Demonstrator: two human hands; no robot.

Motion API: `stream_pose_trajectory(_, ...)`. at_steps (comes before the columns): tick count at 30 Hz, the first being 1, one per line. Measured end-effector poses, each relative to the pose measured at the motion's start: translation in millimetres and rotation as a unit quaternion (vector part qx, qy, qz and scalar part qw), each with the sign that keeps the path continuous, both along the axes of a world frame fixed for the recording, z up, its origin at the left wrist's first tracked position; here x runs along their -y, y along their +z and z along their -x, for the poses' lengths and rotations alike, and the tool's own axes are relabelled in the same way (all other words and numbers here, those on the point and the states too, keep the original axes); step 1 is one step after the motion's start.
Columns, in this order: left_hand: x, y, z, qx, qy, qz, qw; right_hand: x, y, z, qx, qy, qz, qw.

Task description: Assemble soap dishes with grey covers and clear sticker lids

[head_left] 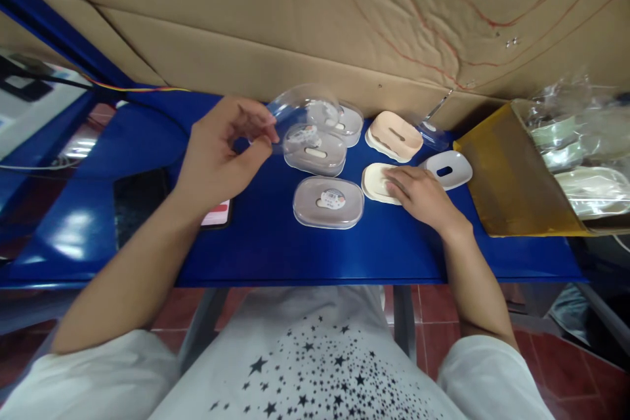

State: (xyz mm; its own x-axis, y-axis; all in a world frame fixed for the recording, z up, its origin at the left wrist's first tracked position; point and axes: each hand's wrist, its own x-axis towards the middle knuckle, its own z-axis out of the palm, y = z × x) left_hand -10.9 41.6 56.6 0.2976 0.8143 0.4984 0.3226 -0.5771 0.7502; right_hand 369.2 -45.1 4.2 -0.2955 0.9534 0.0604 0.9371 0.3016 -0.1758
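Note:
My left hand [231, 144] pinches the edge of a clear plastic cover [300, 102], raised above the blue table. Under and beside that cover sit two clear-lidded oval cases [319, 161] with round stickers. A third lidded case [329, 210] lies nearer the table's front edge. My right hand [418, 193] rests on a cream oval piece [377, 182], its fingertips over the right part. Behind it a peach oval piece [396, 133] lies on a cream one. A white oval piece with a dark slot [455, 169] is just beyond my right hand.
At the right stands an open cardboard box [512, 190] holding plastic-wrapped pieces [590, 190]. Another clear cover [433, 134] lies behind the white piece. Left are a dark phone-like object [140, 200] and a lit phone [219, 215]. Cardboard [246, 20] lines the back.

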Motion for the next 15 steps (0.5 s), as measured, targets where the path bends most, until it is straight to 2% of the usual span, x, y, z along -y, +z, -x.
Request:
stream_pose_trajectory(2, -2, -8.0, -3, 0.076, -0.017, 0.030, 0.996, 0, -0.3, 1, 0.004, -0.003, 0.000, 1.000)
stream_pose_trajectory(5, -5, -19.5, -5, 0.133, -0.015, 0.102, 0.986, 1, -1.9, 3, -0.006, 0.002, 0.001, 1.000)
stream_pose_trajectory(9, -5, -31.2, -6, 0.189, -0.060, 0.187, 0.962, 3, -6.1, 11, -0.035, 0.029, -0.017, 0.999)
stream_pose_trajectory(12, -5, -37.3, -7, 0.189, -0.069, 0.195, 0.960, 4, -7.7, 18, -0.041, 0.046, -0.031, 0.998)
stream_pose_trajectory(15, -5, -39.8, -7, 0.164, -0.062, 0.162, 0.971, 3, -4.6, 20, -0.044, 0.048, -0.041, 0.997)
